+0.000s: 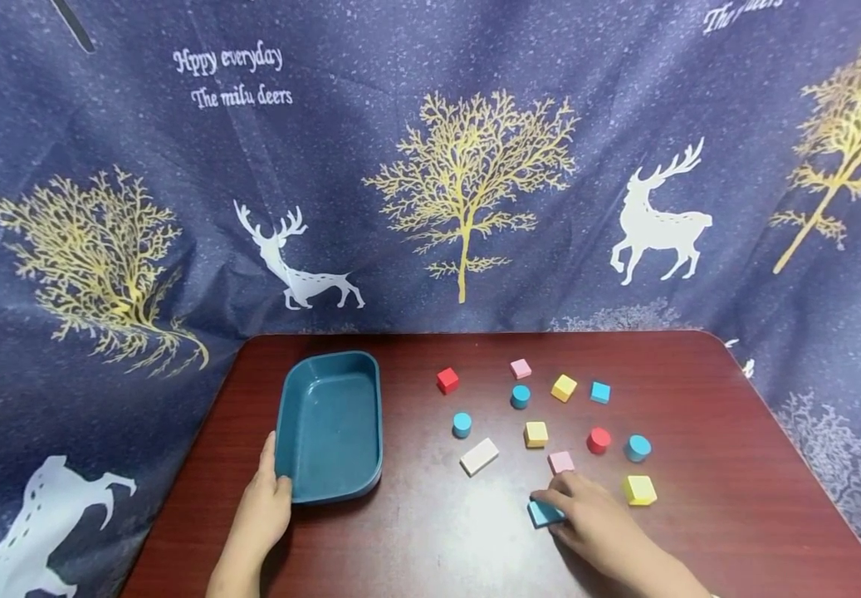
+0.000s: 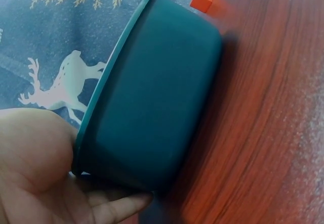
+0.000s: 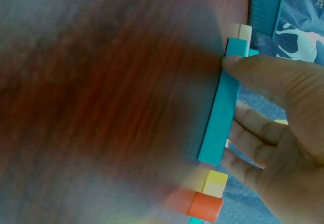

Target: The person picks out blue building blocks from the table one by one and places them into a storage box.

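The left hand (image 1: 264,502) grips the near left side of a teal plastic basin (image 1: 374,465), thumb at its rim (image 2: 117,51) and fingers along its outer wall. The basin stands flat on the table. At the table's front, the right hand (image 1: 590,519) pinches a flat rectangular blue block (image 1: 545,514). In the right wrist view, its thumb lies on the near side of the blue block (image 3: 220,117) and the other fingers are behind it. A pink block (image 1: 560,462) lies just beyond that hand, and a yellow block (image 1: 639,490) sits to its right.
Several other blocks lie spread over the dark red table (image 1: 415,548), among them a cream block (image 1: 479,457), a red cube (image 1: 447,380), a blue cylinder (image 1: 462,425) and a red cylinder (image 1: 599,440). A printed cloth (image 1: 430,50) hangs behind the table.
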